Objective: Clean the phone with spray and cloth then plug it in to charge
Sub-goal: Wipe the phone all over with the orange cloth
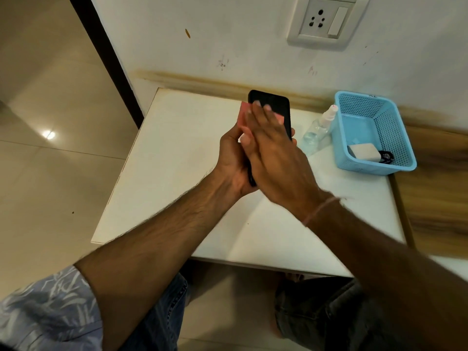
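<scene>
Wiping the phone [278,107] at centre frame: left hand [230,158] gripped its lower end, right hand [276,148] pressed the pink cloth [243,115] on the screen with straight fingers.
Risk: one-hand grip over the table [177,148]; a hard stroke could have levered it loose and dropped it.

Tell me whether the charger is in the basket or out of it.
In the basket. The white charger lies on the floor of the blue basket, beside a dark coiled cable.

Black phone [281,105] held upright; pink cloth [243,114] pressed flat on it; clear spray bottle [319,125] just beside the basket [374,171].
</scene>
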A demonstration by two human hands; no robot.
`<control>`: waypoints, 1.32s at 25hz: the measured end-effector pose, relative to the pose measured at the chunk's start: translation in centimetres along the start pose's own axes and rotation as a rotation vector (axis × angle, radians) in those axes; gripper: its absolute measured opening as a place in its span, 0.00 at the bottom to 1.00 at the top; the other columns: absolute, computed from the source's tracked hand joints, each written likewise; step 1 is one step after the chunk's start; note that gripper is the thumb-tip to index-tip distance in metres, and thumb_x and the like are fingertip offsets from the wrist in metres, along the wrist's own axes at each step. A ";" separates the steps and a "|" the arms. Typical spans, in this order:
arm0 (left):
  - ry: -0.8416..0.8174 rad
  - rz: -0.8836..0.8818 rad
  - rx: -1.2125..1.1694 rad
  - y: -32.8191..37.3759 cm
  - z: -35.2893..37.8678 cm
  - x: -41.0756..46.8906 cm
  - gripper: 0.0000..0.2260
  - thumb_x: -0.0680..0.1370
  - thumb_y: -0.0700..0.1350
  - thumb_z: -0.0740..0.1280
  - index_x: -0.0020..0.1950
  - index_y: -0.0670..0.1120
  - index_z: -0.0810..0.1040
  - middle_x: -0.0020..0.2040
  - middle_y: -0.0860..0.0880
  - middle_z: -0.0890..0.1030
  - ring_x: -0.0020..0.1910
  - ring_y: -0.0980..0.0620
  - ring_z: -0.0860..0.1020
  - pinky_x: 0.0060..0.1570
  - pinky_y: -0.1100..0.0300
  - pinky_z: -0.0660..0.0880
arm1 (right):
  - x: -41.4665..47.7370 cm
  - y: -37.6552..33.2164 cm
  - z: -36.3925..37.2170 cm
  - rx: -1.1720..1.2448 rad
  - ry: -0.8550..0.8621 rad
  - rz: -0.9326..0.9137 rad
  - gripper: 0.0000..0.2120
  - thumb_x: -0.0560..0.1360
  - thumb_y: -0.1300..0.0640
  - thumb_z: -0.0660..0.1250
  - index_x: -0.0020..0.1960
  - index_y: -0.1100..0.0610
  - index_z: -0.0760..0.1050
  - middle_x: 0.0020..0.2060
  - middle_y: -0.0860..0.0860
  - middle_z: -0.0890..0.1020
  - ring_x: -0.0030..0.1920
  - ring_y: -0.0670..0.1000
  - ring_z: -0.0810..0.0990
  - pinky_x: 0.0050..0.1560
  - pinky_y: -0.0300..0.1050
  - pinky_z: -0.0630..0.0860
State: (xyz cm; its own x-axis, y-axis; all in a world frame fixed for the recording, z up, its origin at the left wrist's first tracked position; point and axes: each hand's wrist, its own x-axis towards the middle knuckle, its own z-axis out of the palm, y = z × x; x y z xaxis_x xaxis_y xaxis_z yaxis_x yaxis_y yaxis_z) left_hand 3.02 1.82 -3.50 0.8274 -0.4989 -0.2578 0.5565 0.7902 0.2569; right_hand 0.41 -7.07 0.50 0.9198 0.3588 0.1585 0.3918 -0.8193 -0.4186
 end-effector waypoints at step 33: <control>-0.043 0.013 -0.185 0.4 0.8 -0.4 0.23 0.83 0.55 0.62 0.75 0.46 0.71 0.72 0.49 0.75 0.67 0.46 0.76 0.66 0.50 0.74 | 4.8 0.3 -0.6 -0.106 0.023 -0.002 0.24 0.85 0.50 0.46 0.78 0.57 0.52 0.78 0.53 0.54 0.78 0.51 0.48 0.77 0.45 0.46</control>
State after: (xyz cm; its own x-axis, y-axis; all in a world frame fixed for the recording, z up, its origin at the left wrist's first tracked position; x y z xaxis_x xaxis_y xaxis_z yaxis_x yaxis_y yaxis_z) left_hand 3.00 2.07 -2.55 0.8393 -0.4996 -0.2145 0.5254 0.8467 0.0837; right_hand 4.98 -5.88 1.69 0.9188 0.3515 0.1798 0.3926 -0.8618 -0.3213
